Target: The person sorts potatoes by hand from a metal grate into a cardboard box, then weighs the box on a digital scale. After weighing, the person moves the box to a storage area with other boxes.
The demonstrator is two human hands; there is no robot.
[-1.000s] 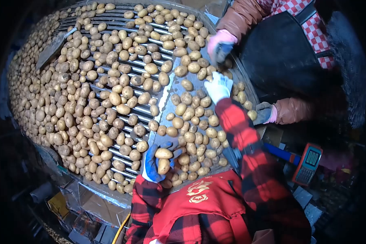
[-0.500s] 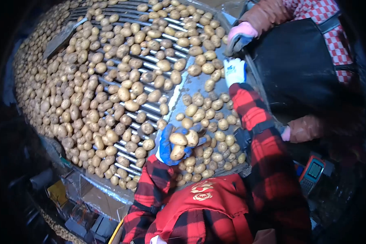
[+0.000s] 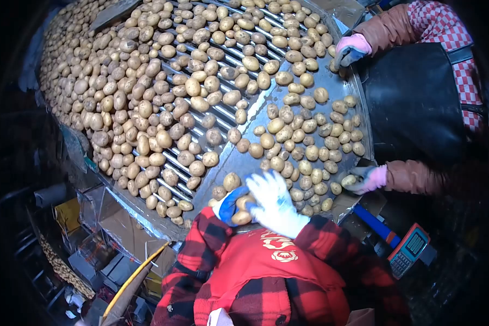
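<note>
My left hand (image 3: 226, 207), in a blue and white glove, is close to my red apron (image 3: 255, 247) and curls around potatoes (image 3: 241, 218). Beside it is my right hand (image 3: 276, 204), white-gloved and back up, its fingers stretched out and reaching over the held potatoes; its palm is hidden. Just past the left fingers, a loose potato (image 3: 232, 181) lies on the metal sorting table (image 3: 223, 168). A cluster of potatoes (image 3: 304, 146) spreads over the plate beyond my right hand.
Potatoes are heaped on the slatted bars (image 3: 182, 165) to the left. Across the table a co-worker in a black apron (image 3: 413, 103) has one gloved hand (image 3: 353, 49) at the far rim and another (image 3: 368, 180) at a potato. A digital display unit (image 3: 410, 251) stands at lower right.
My right hand has come back from the far rim to beside my left hand. The left hand, with its potatoes, has drawn nearer my apron. The co-worker's nearer hand now reaches the potatoes.
</note>
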